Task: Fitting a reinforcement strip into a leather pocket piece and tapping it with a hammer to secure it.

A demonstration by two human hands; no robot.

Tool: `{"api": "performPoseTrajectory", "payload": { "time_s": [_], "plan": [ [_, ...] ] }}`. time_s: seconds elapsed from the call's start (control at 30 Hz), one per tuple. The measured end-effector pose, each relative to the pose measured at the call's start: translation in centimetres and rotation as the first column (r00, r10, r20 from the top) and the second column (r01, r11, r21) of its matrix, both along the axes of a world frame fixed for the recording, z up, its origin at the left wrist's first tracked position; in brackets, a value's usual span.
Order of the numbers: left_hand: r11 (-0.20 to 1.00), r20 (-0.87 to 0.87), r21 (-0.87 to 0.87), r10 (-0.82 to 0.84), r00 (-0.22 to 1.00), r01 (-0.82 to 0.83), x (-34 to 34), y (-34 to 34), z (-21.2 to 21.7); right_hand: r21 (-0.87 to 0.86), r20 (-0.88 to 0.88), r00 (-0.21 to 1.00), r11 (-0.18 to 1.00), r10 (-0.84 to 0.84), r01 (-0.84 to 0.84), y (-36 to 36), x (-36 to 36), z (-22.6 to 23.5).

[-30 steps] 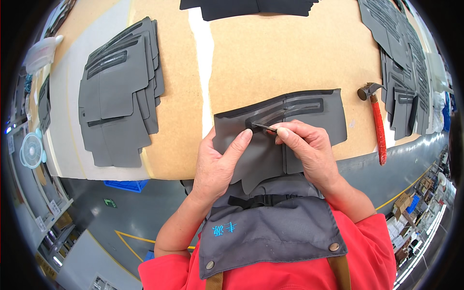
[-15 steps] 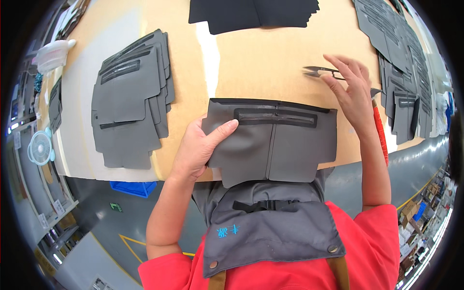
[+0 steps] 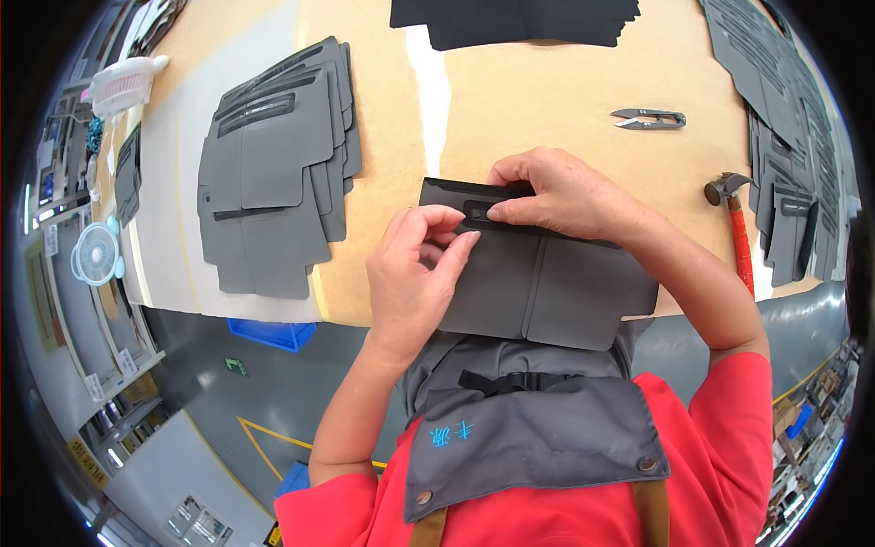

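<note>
While the grey fabric panel with its dark zip-pocket strip lies flat at the near edge of the tan table, its lower end hanging over towards my apron, I work on the dark band along its top. My left hand is curled, thumb and forefinger pinching at the fabric just beside the pocket opening, which seems to steady that end so it does not slide. My right hand is arched over the strip from the far side, fingertips pressed down on the dark band at the slot, closed on the cloth rather than around any tool. Keeping the piece this close to the edge lets me bend over it with both wrists resting.

The small metal thread snips lie well apart, further in towards the far right, within reach but out of the way. The hammer with a red handle rests near the right edge, its head pointing inward. A stack of matching grey cut panels sits towards the left side, fanned so each piece can be picked off singly. More dark pieces lie along the far edge.
</note>
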State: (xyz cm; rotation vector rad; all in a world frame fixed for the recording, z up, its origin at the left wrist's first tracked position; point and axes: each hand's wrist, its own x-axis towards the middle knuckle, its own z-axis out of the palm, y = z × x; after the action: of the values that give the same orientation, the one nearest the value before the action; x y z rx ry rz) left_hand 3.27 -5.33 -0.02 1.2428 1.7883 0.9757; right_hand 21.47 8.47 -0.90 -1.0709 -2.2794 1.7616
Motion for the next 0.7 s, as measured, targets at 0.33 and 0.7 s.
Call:
{"api": "performPoseTrajectory", "payload": {
  "time_s": [0.33, 0.7],
  "plan": [
    [1.0, -0.072, 0.01, -0.006, 0.997, 0.007, 0.23, 0.41, -0.72, -0.211, 0.024, 0.997, 0.975, 0.073, -0.067, 0.66, -0.79, 0.13],
    [1.0, -0.076, 0.023, 0.009, 0.997, -0.007, 0.39, 0.7, -0.69, -0.245, 0.084, 0.994, 0.968, 0.074, -0.051, 0.74, -0.82, 0.73]
  ]
}}
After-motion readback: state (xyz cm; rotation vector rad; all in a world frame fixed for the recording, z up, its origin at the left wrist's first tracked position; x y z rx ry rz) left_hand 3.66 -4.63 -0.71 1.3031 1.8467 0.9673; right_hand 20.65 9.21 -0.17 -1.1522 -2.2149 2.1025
